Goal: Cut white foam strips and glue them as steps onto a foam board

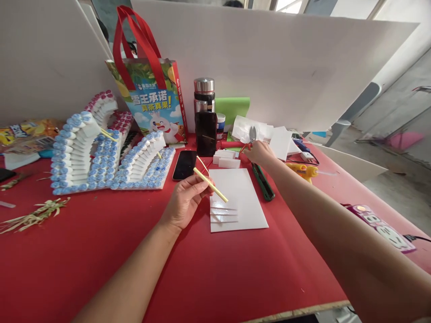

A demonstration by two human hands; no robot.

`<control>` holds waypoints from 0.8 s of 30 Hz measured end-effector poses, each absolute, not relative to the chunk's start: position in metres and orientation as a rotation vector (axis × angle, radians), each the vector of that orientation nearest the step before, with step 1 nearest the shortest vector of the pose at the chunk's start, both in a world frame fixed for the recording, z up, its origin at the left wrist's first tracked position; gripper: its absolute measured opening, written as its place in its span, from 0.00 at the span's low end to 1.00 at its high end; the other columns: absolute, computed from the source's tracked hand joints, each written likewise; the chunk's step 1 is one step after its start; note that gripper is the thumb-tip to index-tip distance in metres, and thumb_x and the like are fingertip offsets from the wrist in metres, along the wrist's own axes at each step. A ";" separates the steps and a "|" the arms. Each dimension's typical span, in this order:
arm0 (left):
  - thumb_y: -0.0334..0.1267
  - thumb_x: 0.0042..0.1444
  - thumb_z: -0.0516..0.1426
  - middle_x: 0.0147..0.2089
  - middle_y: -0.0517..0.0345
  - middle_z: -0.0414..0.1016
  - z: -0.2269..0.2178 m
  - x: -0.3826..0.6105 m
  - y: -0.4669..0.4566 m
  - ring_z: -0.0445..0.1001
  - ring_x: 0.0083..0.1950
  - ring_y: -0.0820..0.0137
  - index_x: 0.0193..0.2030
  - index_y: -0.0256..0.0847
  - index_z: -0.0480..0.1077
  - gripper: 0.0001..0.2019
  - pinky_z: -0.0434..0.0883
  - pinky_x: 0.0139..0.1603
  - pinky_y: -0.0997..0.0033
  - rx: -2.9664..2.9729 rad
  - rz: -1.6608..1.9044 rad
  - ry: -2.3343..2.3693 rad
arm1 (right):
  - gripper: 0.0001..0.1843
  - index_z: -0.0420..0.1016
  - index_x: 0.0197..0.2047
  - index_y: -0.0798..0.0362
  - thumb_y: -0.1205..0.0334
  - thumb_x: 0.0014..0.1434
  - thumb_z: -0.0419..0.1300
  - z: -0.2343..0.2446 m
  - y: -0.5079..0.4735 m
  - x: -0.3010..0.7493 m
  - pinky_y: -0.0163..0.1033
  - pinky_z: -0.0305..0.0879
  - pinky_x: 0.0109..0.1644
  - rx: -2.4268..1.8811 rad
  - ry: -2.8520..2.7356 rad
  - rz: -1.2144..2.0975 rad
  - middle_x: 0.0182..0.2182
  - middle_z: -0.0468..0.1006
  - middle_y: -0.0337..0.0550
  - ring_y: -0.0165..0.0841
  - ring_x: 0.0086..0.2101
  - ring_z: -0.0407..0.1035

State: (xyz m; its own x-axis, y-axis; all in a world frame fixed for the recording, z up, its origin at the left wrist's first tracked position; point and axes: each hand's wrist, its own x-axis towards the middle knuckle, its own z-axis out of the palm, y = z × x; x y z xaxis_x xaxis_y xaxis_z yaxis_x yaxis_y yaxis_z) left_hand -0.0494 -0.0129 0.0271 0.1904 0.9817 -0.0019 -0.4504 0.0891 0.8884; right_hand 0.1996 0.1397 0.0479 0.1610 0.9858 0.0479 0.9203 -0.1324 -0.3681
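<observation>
My left hand (188,197) pinches a pale yellow stick (217,190), which slants down to the right above a white sheet. A thinner yellow strip (202,165) sticks up from the same fingers. Farther off, my right hand (259,153) has its fingers closed at the orange handles of a pair of scissors (252,133), blades pointing away from me. On the white board (249,193) lie several thin clear strips (224,214). A green and black utility knife (262,181) rests at its right edge, below my right wrist. Small white blocks (229,162) sit behind the board.
Two curved structures with blue-tipped white rolls (72,152) stand left, before a gift bag (155,103). A phone (184,164), steel flask (204,92) and yellow glue gun (303,170) surround the board. A power strip (380,229) lies right; dried strands (37,215) lie left.
</observation>
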 end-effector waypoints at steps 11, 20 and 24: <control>0.37 0.57 0.65 0.39 0.52 0.79 0.026 -0.043 -0.018 0.75 0.42 0.67 0.42 0.40 0.83 0.08 0.72 0.49 0.66 1.110 1.134 0.727 | 0.16 0.85 0.37 0.51 0.47 0.54 0.70 0.083 0.010 0.155 0.37 0.61 0.32 -1.066 -1.674 1.406 0.33 0.81 0.42 0.29 0.30 0.66; 0.37 0.58 0.64 0.43 0.49 0.81 0.032 -0.042 -0.021 0.78 0.44 0.65 0.38 0.38 0.82 0.06 0.75 0.52 0.65 1.124 1.050 0.693 | 0.12 0.80 0.39 0.51 0.50 0.60 0.68 0.075 -0.042 0.206 0.36 0.54 0.28 -1.248 -1.633 1.379 0.26 0.70 0.37 0.27 0.26 0.58; 0.37 0.58 0.64 0.46 0.49 0.82 0.032 -0.038 -0.024 0.80 0.46 0.62 0.42 0.39 0.83 0.08 0.76 0.55 0.61 1.108 0.993 0.647 | 0.23 0.77 0.54 0.49 0.49 0.59 0.69 0.077 -0.041 0.192 0.37 0.60 0.30 -1.237 -1.696 1.226 0.36 0.75 0.41 0.28 0.28 0.63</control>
State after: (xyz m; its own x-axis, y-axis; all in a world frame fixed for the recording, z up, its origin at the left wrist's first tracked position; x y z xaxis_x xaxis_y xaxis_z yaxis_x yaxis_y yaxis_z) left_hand -0.0379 -0.0235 0.0317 0.4385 0.8978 0.0415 -0.3248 0.1153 0.9387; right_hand 0.1916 -0.0410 0.0765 -0.3032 0.9529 0.0041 0.2950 0.0979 -0.9505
